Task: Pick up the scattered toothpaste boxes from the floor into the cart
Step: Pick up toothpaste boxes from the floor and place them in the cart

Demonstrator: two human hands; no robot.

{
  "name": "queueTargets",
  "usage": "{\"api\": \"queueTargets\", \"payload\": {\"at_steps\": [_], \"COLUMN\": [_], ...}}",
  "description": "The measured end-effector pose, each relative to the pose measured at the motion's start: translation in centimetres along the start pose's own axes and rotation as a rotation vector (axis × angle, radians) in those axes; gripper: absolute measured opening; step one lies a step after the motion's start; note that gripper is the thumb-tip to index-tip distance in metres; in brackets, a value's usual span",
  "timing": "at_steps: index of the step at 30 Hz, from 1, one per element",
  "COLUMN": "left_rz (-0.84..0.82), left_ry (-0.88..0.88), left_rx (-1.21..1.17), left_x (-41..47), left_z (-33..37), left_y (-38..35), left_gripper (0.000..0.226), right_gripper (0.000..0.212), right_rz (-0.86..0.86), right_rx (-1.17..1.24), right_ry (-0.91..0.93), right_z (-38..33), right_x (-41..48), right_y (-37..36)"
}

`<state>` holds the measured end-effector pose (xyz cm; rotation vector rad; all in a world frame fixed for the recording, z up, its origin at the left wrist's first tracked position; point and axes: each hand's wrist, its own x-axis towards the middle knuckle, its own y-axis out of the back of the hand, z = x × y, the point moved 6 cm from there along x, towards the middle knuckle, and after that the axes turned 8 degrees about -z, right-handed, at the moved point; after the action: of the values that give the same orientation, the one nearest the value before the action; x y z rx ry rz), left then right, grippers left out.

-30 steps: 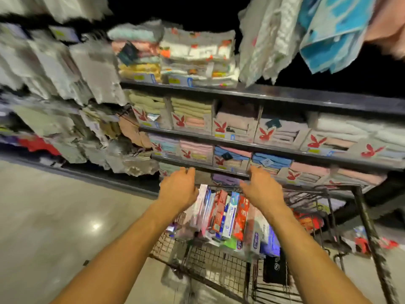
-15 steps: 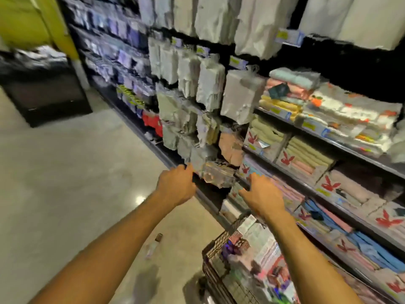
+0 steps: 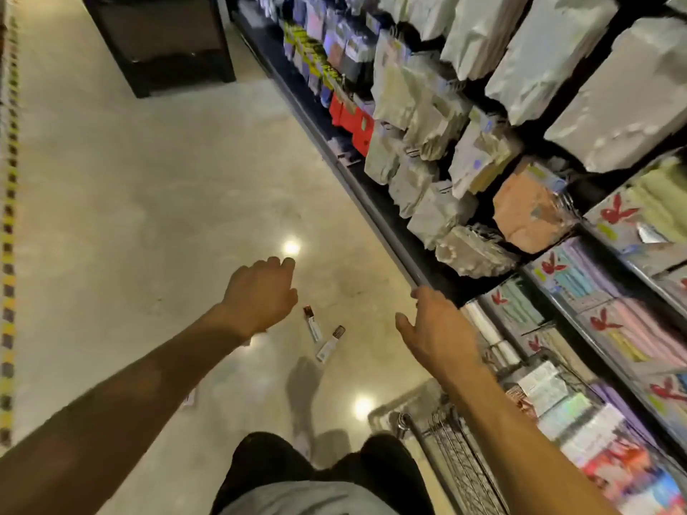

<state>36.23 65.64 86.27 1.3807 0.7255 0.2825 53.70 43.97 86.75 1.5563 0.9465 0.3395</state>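
Both hands have let go of the cart (image 3: pixel 464 459); left hand (image 3: pixel 260 299) and right hand (image 3: pixel 435 328) hang open and empty. Two boxes (image 3: pixel 321 338) now lie on the floor (image 3: pixel 148 217) between them, ready for pickup.

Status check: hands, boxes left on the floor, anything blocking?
Left hand and right hand both empty, open. Two toothpaste boxes on floor between them. Cart at right, loaded. Path clear.

The print on the two boxes (image 3: pixel 313 323) (image 3: pixel 331 344) between the hands is too small to read. A pale scrap (image 3: pixel 189 398) below the left hand (image 3: pixel 260 297) hides mostly behind the forearm. Under the right hand (image 3: pixel 438 330), the cart (image 3: pixel 455 462) is cut by the edge, its load blurred.
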Motion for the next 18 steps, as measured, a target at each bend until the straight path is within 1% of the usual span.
{"api": "queueTargets", "payload": {"at_steps": [3,6,9,13,18], "left_rz": [-0.024,-0.057,-0.120,-0.139,-0.243], "left_ry": [-0.031,-0.053,0.055,0.171,0.231], "left_rx": [0.006,-0.018,-0.128,-0.205,-0.270], "left_x": [2.8,7.0,12.1,19.7,27.3], "left_z": [-1.5,-1.9,-2.9,-4.4,-6.7], "left_y": [-1.3,-3.5,-7.2,-16.3,-32.3], "left_gripper": [0.043,0.046,0.043,0.042,0.043], "right_gripper": [0.048,0.049,0.050,0.053,0.056], "right_rz": [-0.002,-0.009,-0.073,-0.158,-0.249], "right_rx": [-0.085,-0.123,-0.077,-0.059,-0.062], "right_ry": [0.011,-0.041,-0.068,-0.091,-0.092], "right_z": [-0.5,-0.3,-0.2,0.0,-0.1], "right_x": [1.9,5.8,11.9,20.6,27.9], "right_y": [-1.1,-2.4,-6.3,-16.2,-31.8]}}
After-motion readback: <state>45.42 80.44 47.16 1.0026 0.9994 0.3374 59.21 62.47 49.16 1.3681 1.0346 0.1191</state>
